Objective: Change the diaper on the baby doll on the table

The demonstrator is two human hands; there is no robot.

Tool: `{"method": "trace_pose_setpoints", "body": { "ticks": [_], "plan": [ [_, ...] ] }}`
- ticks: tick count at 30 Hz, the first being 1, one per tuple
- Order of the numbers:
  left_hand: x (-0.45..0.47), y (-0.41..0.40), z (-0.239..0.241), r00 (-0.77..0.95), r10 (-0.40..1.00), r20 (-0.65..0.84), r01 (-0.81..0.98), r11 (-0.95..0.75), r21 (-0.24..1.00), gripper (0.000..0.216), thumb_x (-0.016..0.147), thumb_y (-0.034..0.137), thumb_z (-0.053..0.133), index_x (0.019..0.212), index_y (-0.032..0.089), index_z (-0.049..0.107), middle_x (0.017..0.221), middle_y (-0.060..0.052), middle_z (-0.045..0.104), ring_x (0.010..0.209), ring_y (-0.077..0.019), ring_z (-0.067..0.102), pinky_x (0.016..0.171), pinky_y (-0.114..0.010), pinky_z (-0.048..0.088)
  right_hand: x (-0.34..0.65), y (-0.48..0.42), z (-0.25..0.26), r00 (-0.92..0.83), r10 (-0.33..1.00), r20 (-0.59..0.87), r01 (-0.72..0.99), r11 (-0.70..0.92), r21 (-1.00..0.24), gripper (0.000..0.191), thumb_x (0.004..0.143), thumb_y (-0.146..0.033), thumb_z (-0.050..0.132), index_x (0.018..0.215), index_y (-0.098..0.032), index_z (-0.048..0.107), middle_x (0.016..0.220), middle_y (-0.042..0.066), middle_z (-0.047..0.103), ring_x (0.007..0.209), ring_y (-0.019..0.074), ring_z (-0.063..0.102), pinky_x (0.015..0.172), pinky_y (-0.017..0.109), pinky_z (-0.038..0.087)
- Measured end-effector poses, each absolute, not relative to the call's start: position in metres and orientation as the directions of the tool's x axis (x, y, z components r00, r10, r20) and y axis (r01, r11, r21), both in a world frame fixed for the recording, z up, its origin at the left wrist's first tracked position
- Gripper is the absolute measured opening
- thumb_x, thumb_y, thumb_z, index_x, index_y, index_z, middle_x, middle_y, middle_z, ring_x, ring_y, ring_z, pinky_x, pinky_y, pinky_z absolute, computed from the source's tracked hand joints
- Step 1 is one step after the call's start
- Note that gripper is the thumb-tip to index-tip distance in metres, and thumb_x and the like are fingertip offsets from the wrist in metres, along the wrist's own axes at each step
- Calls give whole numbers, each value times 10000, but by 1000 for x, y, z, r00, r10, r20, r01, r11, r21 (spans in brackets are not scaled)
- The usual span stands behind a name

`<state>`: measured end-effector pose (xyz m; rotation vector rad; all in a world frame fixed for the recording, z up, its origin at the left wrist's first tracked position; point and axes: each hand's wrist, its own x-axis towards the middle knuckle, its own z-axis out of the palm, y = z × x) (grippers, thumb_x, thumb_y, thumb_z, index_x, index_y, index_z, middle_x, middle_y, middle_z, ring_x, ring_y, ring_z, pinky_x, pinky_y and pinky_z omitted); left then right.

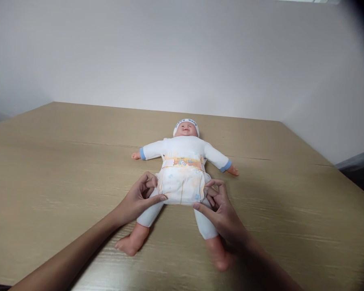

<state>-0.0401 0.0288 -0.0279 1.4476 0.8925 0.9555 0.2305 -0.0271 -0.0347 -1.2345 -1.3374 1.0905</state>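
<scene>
A plain pale grey wall [182, 60] fills the background. Before it stretches one broad tan wood-grain table [63, 173], with a dark object [359, 169] past its right edge. One soft-bodied baby doll in white clothing [185, 145] lies face up on the table, arms and legs spread, head toward the wall. Around its hips is one white printed disposable diaper [182, 186]. The person's left hand [141, 194] and right hand [223, 210] touch the diaper's two leg edges, thumbs parted from curled fingers; whether they pinch it, I cannot tell. The right hand partly hides one leg. An orange cartoon-printed band [185, 163] crosses the diaper's waist. The doll's white hat [186, 121] bears blue lettering, too blurred to read surely. Two blue cuffs [226, 166] end its sleeves.
</scene>
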Motion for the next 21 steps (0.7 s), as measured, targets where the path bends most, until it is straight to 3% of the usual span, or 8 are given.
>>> {"method": "trace_pose_setpoints", "body": {
  "ticks": [8, 13, 16, 21],
  "plan": [
    [-36, 26, -28, 330, 940, 81, -66, -62, 996, 516, 846, 334, 840, 877, 238, 334, 828, 63, 408, 722, -98, 393, 650, -213, 379, 229, -29, -28, 2, 1000, -19, 7, -19, -1000, 525, 859, -431, 817, 1159, -316, 402, 740, -83, 482, 702, 153, 511, 677, 255, 453],
    [-37, 24, -31, 331, 942, 61, 83, -93, 992, 472, 878, 370, 811, 876, 232, 359, 807, 64, 363, 687, -98, 342, 614, -217, 330, 226, -28, -31, 45, 999, -17, 31, -18, -999, 505, 855, -380, 819, 1131, -310, 401, 722, -98, 399, 653, 134, 393, 633, 243, 365],
    [-35, 22, -28, 328, 944, 35, 178, -99, 979, 393, 898, 388, 783, 919, 225, 426, 840, 50, 442, 745, -110, 452, 670, -229, 385, 221, -27, -32, 119, 993, -4, 86, -15, -996, 514, 813, -387, 846, 1092, -287, 426, 726, -98, 430, 644, 126, 379, 614, 242, 346],
    [-32, 21, -24, 342, 940, -4, 219, -76, 973, 348, 905, 395, 770, 1097, 226, 533, 1016, -1, 620, 955, -169, 637, 901, -318, 493, 216, -26, -35, 173, 985, -26, 102, -44, -994, 567, 761, -461, 874, 1057, -264, 431, 768, -68, 573, 651, 130, 458, 597, 245, 376]
  ]
}}
